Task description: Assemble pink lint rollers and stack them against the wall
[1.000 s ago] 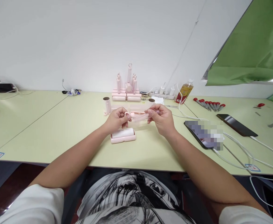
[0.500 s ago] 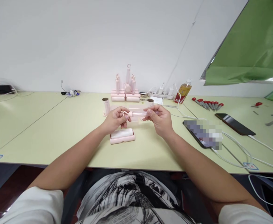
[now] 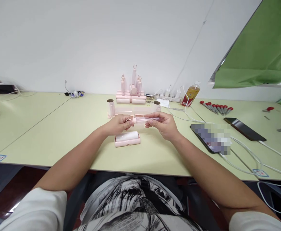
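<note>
Above the pale yellow-green tabletop (image 3: 46,134), a slim, clear-pink plastic tube (image 3: 140,120) extends crosswise from the left hand (image 3: 117,124), which apparently pinches its looped end, to the right hand (image 3: 166,126), gripping its barrel.

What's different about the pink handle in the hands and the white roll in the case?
The handle is pink and partly see-through; the roll is white. The handle is thin; the roll is fatter. The left hand and right hand hold the handle; the roll lies in the pink case. Both are longer than wide.
</note>
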`<state>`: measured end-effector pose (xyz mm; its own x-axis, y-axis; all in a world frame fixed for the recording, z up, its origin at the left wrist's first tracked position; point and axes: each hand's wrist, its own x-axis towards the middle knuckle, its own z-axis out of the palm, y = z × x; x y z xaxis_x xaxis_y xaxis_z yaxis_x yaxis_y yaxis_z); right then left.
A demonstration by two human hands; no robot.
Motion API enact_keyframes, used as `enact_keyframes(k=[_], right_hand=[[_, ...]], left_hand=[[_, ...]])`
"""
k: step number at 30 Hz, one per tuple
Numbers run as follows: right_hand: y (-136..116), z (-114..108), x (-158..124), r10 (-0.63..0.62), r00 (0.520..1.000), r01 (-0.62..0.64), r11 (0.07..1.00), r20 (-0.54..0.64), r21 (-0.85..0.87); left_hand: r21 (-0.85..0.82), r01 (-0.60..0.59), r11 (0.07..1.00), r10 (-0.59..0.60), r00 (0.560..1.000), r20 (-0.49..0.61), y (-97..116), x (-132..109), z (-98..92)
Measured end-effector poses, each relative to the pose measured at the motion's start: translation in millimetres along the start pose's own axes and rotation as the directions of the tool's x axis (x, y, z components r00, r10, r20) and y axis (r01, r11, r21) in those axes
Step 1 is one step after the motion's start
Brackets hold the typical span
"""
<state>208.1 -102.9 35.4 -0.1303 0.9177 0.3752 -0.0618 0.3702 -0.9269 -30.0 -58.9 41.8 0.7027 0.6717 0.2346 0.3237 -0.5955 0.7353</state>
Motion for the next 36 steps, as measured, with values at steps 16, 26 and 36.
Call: enact_keyframes(k=[16,26,36], right_hand=[[3,2,-2,0.023,1.0,-0.022,0.997,-0.014,0.073],[2,2,0,-0.017,0.999,0.022,0.994,-0.048,0.103],[1,9,-9,-0.245,0.968,0.241,0.968,-0.059,-0.071]], left_hand=[[0.3,-0.117,0.947,0.129,0.991,-0.02,10,-2,4.1],[0.248,-0.099,0.964,0.12,0.99,-0.069,9,2,10.9],[0.183,-0.101,0.978,0.106,0.994,-0.021,-1,5,12.4]])
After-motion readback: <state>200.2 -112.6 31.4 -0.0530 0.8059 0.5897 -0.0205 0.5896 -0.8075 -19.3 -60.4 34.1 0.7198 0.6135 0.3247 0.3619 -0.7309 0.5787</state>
